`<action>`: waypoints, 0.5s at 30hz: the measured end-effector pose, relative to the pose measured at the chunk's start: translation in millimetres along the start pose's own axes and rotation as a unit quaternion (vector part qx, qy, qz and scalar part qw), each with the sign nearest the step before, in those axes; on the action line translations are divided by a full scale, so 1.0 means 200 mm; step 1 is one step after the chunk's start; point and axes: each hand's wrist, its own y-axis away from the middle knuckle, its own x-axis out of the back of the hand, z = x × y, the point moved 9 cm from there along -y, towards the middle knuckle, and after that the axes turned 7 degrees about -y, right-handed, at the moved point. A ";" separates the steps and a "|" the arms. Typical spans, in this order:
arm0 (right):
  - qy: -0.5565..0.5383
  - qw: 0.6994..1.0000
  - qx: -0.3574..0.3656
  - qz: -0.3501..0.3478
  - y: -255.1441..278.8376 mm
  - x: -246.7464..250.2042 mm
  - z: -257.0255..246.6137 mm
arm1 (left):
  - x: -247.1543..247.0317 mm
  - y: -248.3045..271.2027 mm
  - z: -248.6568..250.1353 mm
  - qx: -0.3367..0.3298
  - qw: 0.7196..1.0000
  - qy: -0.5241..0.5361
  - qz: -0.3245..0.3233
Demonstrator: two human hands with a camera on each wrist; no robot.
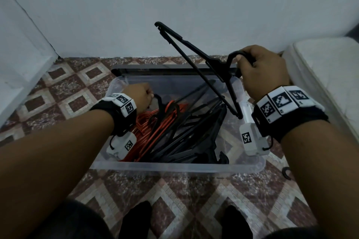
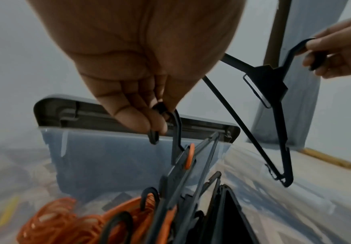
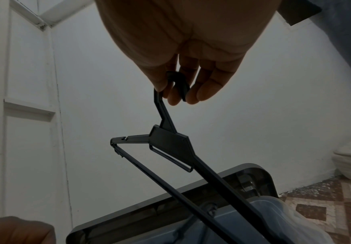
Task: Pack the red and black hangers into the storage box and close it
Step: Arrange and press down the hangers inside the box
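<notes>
A clear plastic storage box point(image 1: 174, 168) sits on the tiled floor, its grey lid point(image 1: 174, 68) standing behind it against the wall. Inside lie several black hangers point(image 1: 186, 137) and a bunch of red hangers point(image 1: 153, 122). My right hand point(image 1: 260, 70) grips the hook of a black hanger point(image 1: 196, 62) held tilted above the box's right side; its lower tip hangs just over the box. My left hand point(image 1: 138, 96) reaches into the box's left part and pinches the hook of another black hanger point(image 2: 177, 130) that lies among the pile.
A white wall runs right behind the box, with a white door or panel point(image 1: 23, 48) at the left. A white mattress-like object point(image 1: 326, 68) lies at the right. A small black hook shape point(image 1: 287, 173) lies on the floor right of the box. My feet point(image 1: 184, 221) stand before it.
</notes>
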 end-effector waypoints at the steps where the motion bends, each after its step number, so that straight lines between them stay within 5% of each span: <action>1: 0.001 1.000 0.002 -0.001 0.00 0.00 0.00 | -0.01 0.00 0.00 0.000 1.000 0.006 -0.005; 8: 0.007 1.000 0.014 -0.005 0.00 -0.01 0.00 | -0.31 -0.01 0.00 0.009 0.990 -0.071 -0.123; 15: 0.009 1.000 0.013 -0.016 0.00 -0.02 0.02 | -0.52 -0.10 -0.01 0.008 0.973 -0.156 -0.172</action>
